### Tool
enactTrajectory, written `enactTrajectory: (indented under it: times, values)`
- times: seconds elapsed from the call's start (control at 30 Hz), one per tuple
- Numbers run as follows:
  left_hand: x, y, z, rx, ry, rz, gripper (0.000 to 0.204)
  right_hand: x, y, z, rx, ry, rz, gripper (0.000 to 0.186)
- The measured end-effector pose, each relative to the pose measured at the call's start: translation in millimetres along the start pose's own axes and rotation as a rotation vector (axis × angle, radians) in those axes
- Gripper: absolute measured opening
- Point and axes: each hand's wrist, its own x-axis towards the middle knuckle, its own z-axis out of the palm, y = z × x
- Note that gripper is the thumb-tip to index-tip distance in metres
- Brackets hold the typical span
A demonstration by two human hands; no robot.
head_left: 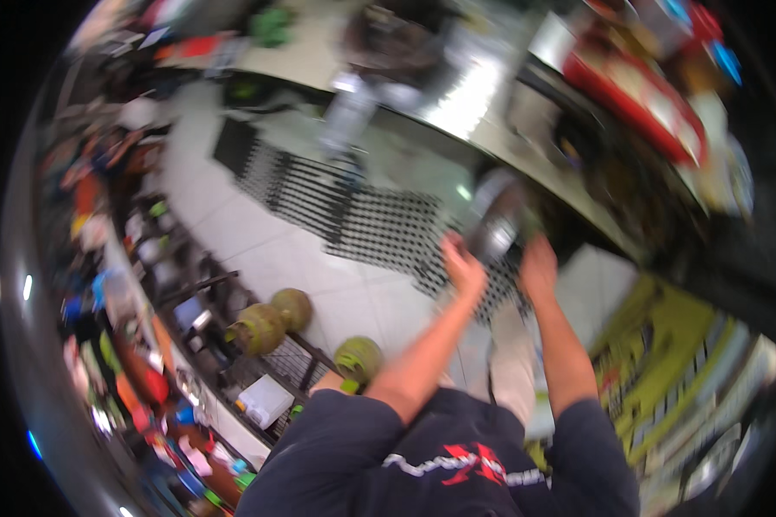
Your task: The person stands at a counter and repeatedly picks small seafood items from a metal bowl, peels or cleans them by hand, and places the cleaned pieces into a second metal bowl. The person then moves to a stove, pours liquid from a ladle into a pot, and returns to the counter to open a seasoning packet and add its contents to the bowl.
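Note:
Between my hands is a shiny, rounded metal vessel [495, 231], tilted and smeared by motion, so I cannot tell if it is a bowl or a pan. My left hand [466, 269] grips its near left side, thumb pointing up. At its right side my right hand [539, 269] is closed against the edge, its fingertips partly hidden by blur. The vessel is held in the air above the floor, close to the front edge of the counter [543, 177].
A black perforated mat [379, 226] lies on white floor tiles [224, 220]. Several green gas cylinders [358, 358] stand at the left by a wire rack [306, 366]. A large dark pan [392, 39] sits on the counter, with a red tray [634, 99] further right. Yellow-green printed sheeting [655, 362] is at the right.

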Motion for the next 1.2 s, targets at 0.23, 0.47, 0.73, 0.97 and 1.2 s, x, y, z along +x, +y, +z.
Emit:
enactTrajectory:
  times: [0.23,0.47,0.73,0.97,1.2]
  values:
    - [-12,39,12,-0.045,-0.042,-0.053,0.031,36,50,-17,0.27,-0.189,0.331,0.051]
    - [-38,91,-23,-0.103,0.012,0.03,0.031,46,68,-77,0.676,-0.065,0.34,0.023]
    - [-81,106,-39,0.005,0.072,-0.708,0.056,-26,64,-195,0.409,0.162,-0.329,0.024]
    - [-54,169,-165,-0.611,0.081,-0.978,0.045,-12,30,-299,1.06,-0.417,-0.127,0.023]
    - [-36,108,-342,-0.985,0.382,-0.797,0.037,145,72,-205,0.766,-1.12,-0.559,0.025]
